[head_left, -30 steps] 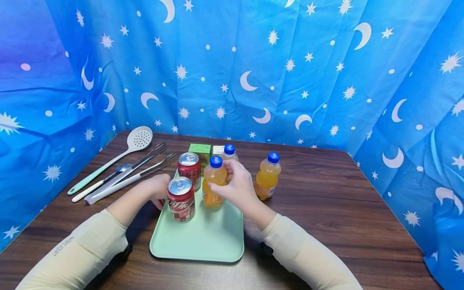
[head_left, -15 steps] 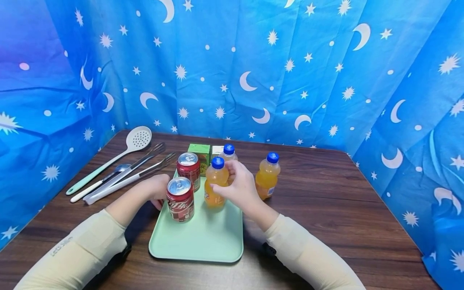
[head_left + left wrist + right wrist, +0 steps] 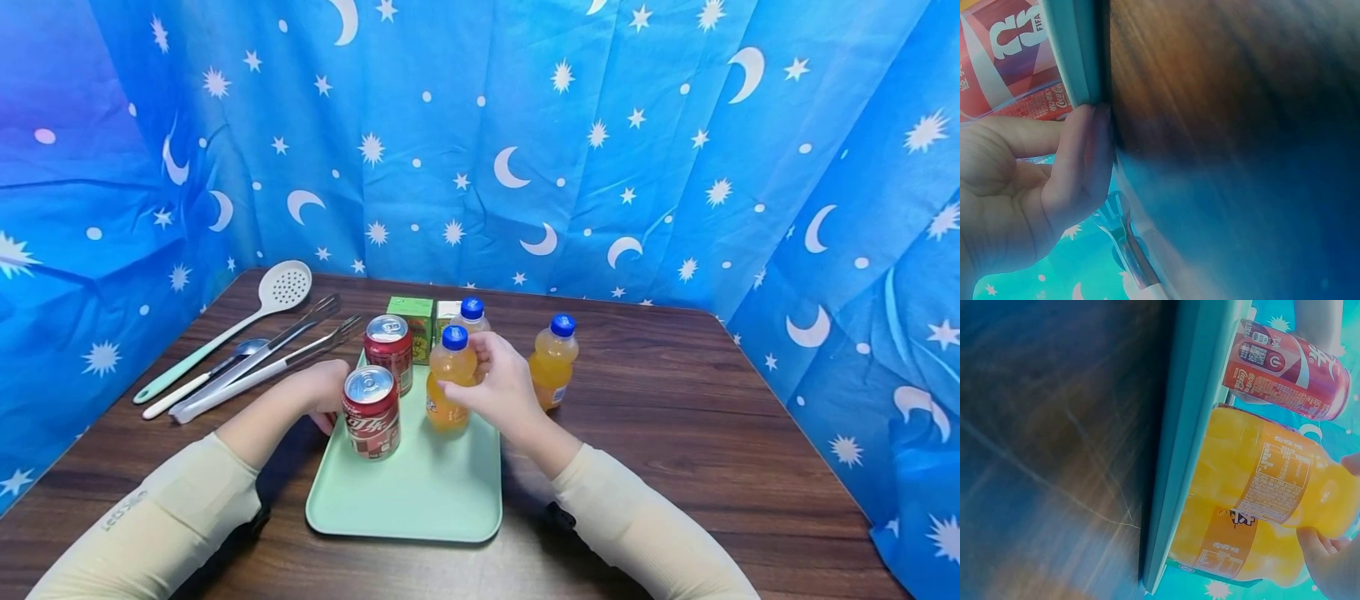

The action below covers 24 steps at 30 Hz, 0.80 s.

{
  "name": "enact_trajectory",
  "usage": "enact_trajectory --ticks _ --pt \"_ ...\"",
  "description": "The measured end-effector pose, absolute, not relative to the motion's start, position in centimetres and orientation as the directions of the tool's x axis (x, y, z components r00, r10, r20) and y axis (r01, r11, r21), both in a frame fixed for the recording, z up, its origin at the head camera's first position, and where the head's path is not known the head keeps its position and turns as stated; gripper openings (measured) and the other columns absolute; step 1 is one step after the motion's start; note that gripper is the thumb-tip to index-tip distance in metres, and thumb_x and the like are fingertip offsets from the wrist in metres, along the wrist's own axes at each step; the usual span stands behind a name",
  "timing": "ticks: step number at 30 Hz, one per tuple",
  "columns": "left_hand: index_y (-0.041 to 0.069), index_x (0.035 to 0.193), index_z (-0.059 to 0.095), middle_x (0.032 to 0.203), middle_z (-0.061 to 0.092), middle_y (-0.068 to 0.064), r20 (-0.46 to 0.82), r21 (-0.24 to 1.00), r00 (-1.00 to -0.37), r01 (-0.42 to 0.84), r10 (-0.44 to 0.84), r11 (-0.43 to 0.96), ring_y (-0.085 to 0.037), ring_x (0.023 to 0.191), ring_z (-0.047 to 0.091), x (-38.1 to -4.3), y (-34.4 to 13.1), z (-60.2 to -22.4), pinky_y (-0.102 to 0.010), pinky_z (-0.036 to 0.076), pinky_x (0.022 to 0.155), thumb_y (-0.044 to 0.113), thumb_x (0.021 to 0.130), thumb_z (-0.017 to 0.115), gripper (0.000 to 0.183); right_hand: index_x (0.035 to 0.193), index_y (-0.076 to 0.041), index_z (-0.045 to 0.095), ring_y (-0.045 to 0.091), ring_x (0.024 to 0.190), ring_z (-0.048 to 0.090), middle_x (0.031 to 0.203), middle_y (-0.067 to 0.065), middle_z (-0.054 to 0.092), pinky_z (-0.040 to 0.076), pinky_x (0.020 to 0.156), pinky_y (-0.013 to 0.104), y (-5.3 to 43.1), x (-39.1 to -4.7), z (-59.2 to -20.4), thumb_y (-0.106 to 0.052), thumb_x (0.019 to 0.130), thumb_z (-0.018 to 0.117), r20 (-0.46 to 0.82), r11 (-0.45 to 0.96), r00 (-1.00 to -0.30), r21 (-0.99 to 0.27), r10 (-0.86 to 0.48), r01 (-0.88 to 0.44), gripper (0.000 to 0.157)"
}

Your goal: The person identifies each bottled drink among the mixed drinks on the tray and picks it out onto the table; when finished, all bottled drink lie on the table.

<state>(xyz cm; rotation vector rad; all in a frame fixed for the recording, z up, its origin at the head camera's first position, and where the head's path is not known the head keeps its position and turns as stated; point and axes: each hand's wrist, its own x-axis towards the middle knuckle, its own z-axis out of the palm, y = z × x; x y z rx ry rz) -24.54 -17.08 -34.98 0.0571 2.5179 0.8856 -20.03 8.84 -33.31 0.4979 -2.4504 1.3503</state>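
On the light green tray [image 3: 420, 500], my right hand [image 3: 502, 375] grips an orange drink bottle [image 3: 448, 400] with a blue cap, thumb and fingers around its upper body. The bottle stands upright, its base against the tray in the right wrist view. A second orange bottle [image 3: 472, 317] stands behind it, partly hidden by the hand. My left hand [image 3: 324, 392] holds the tray's left edge, with fingertips on the rim in the left wrist view. Just beside it is the front red soda can [image 3: 372, 425]; another red can [image 3: 388, 354] stands behind.
A green carton [image 3: 412, 325] and a whitish carton [image 3: 448, 311] stand at the tray's far end. Another orange bottle [image 3: 553, 367] is on the table to the right. A slotted spoon [image 3: 287, 286] and tongs [image 3: 262, 383] lie at left among other utensils.
My right hand has shifted the orange bottle slightly right on the tray, away from the front can. The left hand stays at the tray's edge.
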Motion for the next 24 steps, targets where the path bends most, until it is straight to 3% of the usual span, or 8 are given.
enact_trajectory --ticks 14,24 --pt "-0.006 0.089 0.056 0.075 0.06 -0.016 -0.41 0.601 -0.89 -0.1 0.198 0.793 -0.028 0.06 0.064 -24.8 -17.2 -35.2 -0.037 0.059 0.05 -0.001 0.079 0.066 0.015 0.111 -0.009 0.055 0.011 0.091 0.057 0.1 -0.003 0.058 0.056 0.082 0.032 9.8 -20.1 -33.6 -0.019 0.07 0.083 0.464 0.486 -0.87 -0.729 -0.167 -0.483 0.05" --pt "-0.005 0.089 0.053 0.075 0.06 -0.017 -0.409 0.6 -0.889 -0.093 0.205 0.795 -0.027 0.058 0.064 -24.6 -17.2 -35.0 -0.037 0.059 0.05 0.001 0.082 0.063 0.014 0.11 -0.009 0.056 0.01 0.089 0.056 0.098 -0.004 0.058 0.055 0.079 0.024 10.4 -20.1 -33.8 -0.021 0.07 0.082 0.474 0.501 -0.865 -0.714 -0.168 -0.489 0.049"
